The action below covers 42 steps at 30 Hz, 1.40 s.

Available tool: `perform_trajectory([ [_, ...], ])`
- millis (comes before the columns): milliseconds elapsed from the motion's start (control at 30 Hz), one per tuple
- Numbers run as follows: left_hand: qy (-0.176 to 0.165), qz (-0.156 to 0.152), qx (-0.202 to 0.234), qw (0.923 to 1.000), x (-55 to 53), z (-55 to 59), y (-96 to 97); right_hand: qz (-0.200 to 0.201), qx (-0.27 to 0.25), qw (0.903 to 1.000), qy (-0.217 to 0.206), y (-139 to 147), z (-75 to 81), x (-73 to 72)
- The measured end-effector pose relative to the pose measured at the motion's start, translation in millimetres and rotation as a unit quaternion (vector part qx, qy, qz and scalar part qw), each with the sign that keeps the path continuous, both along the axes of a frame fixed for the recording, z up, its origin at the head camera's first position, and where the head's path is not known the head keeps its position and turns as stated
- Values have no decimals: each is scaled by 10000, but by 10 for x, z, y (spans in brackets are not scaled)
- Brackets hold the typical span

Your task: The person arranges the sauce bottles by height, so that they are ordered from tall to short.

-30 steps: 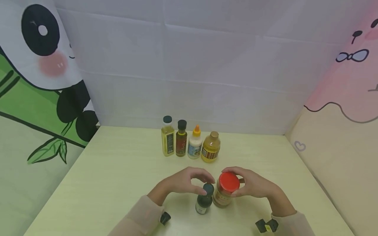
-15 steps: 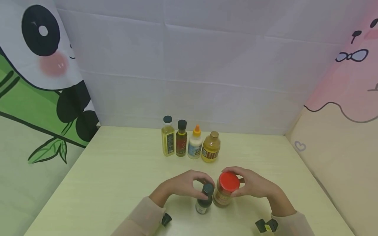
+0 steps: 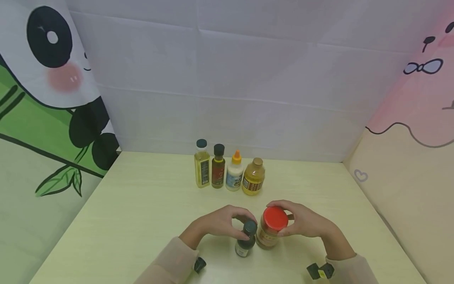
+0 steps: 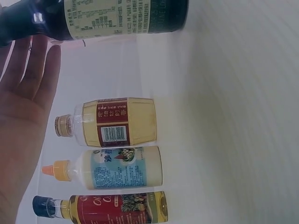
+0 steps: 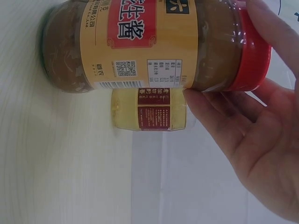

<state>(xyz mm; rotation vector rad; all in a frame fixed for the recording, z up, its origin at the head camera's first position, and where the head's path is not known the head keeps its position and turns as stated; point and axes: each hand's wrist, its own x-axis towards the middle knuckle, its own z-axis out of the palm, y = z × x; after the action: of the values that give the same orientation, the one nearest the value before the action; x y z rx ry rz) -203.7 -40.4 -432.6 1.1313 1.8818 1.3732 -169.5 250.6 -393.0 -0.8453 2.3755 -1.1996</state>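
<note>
My left hand (image 3: pixel 227 223) grips the neck of a small dark bottle (image 3: pixel 243 247) with a dark cap, thumb in front and fingers behind. In the left wrist view that dark bottle (image 4: pixel 105 18) shows a pale printed label, and its neck overlaps the fingers (image 4: pixel 39 70). Close to its right stands a peanut butter jar (image 3: pixel 267 237) with a red lid. My right hand (image 3: pixel 305 221) holds this jar near the lid, thumb and fingers on opposite sides. The right wrist view shows the peanut butter jar (image 5: pixel 140 46) upright, its base near the tabletop.
Behind the hands several bottles stand in a row: a pale oil bottle (image 3: pixel 202 169), a red-labelled olive oil bottle (image 3: pixel 218 172), a white squeeze bottle (image 3: pixel 234 175) with an orange tip, and a rounded yellow oil bottle (image 3: pixel 253 178). A white sheet (image 3: pixel 248 79) hangs behind the table (image 3: pixel 142 197).
My left hand has come down slightly, and its thumb and fingers have closed around the dark bottle's neck. The right hand and the peanut butter jar have stayed in place.
</note>
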Motion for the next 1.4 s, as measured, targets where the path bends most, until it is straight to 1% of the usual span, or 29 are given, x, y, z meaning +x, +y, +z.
perform_trajectory([
  [133, -87, -29, 50, 9999, -7, 0, 9, 17, -14, 10000, 3, -1, 0, -1],
  [400, -161, -114, 194, 9996, -15, 39, 18, 19, -6, 10000, 24, -1, 2, -11],
  [700, -21, -16, 386, 9993, -40, 46, 16, 33, -3, 10000, 89, 12, 1, -32],
  [833, 96, 46, 553, 9984, -41, 52, 11, 34, 9, 9999, 104, 17, -3, -33],
  [1033, 296, 265, 934, 9948, -34, 84, 9, -10, -1, 10000, 10, 11, 3, -20],
  [1267, 307, 593, 1073, 9920, -36, 118, 8, 4, -43, 10000, -23, 1, 7, 4],
  [1400, 411, 792, 1136, 9895, -41, 145, 8, 26, -63, 10000, 9, 0, 6, 5],
])
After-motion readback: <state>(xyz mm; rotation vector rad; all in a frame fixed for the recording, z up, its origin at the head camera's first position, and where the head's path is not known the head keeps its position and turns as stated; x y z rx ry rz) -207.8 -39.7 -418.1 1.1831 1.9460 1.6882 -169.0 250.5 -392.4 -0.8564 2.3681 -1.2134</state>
